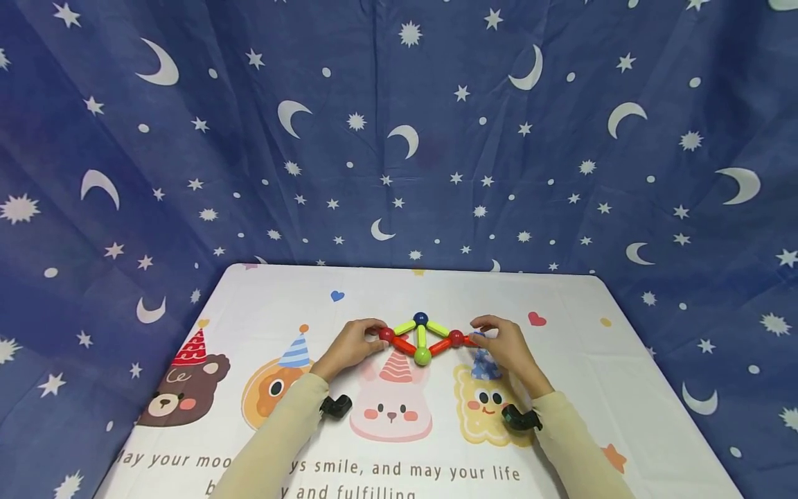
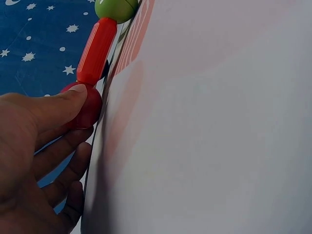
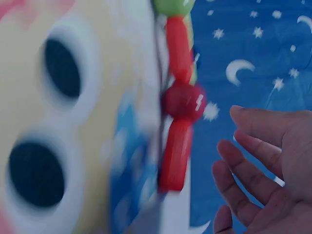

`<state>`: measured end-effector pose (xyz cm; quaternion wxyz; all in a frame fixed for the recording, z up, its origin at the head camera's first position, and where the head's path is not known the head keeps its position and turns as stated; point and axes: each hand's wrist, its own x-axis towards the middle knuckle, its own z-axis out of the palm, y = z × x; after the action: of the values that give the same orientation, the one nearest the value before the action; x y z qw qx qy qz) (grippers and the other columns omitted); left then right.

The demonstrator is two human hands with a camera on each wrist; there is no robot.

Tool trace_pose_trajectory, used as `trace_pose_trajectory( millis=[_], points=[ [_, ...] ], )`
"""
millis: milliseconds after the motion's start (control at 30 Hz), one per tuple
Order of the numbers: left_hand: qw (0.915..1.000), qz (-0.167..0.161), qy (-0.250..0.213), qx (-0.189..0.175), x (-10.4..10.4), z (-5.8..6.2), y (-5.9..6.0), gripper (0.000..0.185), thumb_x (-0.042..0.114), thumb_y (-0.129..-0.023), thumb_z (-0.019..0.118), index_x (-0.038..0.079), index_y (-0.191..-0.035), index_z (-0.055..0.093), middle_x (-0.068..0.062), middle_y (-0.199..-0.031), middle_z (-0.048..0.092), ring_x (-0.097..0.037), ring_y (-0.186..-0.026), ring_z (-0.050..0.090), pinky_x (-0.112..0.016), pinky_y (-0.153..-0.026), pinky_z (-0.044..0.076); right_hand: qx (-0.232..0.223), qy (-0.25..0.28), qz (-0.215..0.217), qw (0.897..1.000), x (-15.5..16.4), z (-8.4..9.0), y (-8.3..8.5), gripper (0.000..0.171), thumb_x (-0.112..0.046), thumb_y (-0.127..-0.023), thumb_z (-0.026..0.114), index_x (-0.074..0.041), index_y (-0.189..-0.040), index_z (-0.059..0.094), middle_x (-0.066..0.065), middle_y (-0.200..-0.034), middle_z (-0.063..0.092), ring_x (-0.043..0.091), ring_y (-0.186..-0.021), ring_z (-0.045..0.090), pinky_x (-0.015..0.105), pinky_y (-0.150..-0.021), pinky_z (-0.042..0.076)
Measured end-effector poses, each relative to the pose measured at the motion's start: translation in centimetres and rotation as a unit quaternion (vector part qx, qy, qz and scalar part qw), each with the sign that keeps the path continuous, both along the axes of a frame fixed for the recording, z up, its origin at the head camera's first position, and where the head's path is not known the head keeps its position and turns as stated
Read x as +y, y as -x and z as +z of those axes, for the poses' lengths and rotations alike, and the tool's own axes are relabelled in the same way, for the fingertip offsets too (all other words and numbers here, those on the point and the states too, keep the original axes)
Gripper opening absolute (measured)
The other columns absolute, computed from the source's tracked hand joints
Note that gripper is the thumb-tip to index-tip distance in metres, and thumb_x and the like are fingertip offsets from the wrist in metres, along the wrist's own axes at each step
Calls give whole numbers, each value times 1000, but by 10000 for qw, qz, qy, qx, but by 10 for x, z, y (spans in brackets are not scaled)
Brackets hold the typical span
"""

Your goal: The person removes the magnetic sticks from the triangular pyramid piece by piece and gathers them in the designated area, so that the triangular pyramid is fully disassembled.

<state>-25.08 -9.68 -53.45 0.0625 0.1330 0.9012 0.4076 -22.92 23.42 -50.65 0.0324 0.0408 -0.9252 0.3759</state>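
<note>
A flat diamond of magnetic rods and balls lies on the printed tablecloth. Its corners are a dark blue ball [image 1: 420, 319] at the back, a green ball [image 1: 422, 356] in front, and a red ball at each side. Yellow-green rods [image 1: 421, 337] form the back edges and the middle; red rods [image 1: 441, 347] form the front edges. My left hand [image 1: 355, 341] pinches the left red ball [image 2: 90, 107] with thumb and fingers. From the right red ball [image 3: 184, 101] another red rod [image 3: 175, 156] sticks outward. Fingers spread, my right hand [image 3: 268, 170] is beside that rod, apart from it.
The white tablecloth [image 1: 561, 326] carries printed cartoon animals, hearts and lettering. Behind and around the table hangs a dark blue curtain [image 1: 436, 242] with moons and stars. A small black device is strapped at each wrist.
</note>
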Motion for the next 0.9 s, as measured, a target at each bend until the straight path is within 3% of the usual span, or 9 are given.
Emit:
trace_pose_trajectory(
  millis=[167, 400, 667, 900],
  points=[
    [10000, 46, -35, -64, -1, 0, 0, 36, 27, -79, 74, 22, -114, 64, 1, -106, 65, -18, -103, 56, -41, -99, 43, 186, 89, 147, 9997, -25, 10, 1, 25, -26, -79, 73, -17, -102, 69, 1, -97, 70, 20, -96, 60, 32, -81, 42],
    [10000, 10, 2, -61, 0, -1, 1, 37, 28, -80, 73, 22, -115, 63, 2, -106, 65, -18, -105, 56, -43, -100, 42, 186, 286, 141, 9993, -55, 6, 2, 17, -25, -80, 73, -20, -96, 70, -3, -86, 69, 15, -81, 57, 27, -67, 43],
    [10000, -35, 20, -29, -1, -3, 1, 37, 30, -80, 73, 22, -115, 63, 3, -106, 64, -16, -104, 56, -42, -99, 43, 159, 372, 160, 9991, -80, -1, 4, 20, -26, -78, 75, -18, -97, 70, -5, -84, 68, 11, -74, 57, 24, -65, 45],
    [9998, -96, -98, 159, 0, -3, 0, 33, 26, -79, 74, 21, -111, 65, 2, -103, 66, -16, -100, 58, -39, -96, 44, -129, 249, 145, 9995, -98, -4, 5, 19, -29, -78, 75, -22, -96, 71, -3, -86, 65, 14, -79, 52, 26, -68, 42]
  ],
)
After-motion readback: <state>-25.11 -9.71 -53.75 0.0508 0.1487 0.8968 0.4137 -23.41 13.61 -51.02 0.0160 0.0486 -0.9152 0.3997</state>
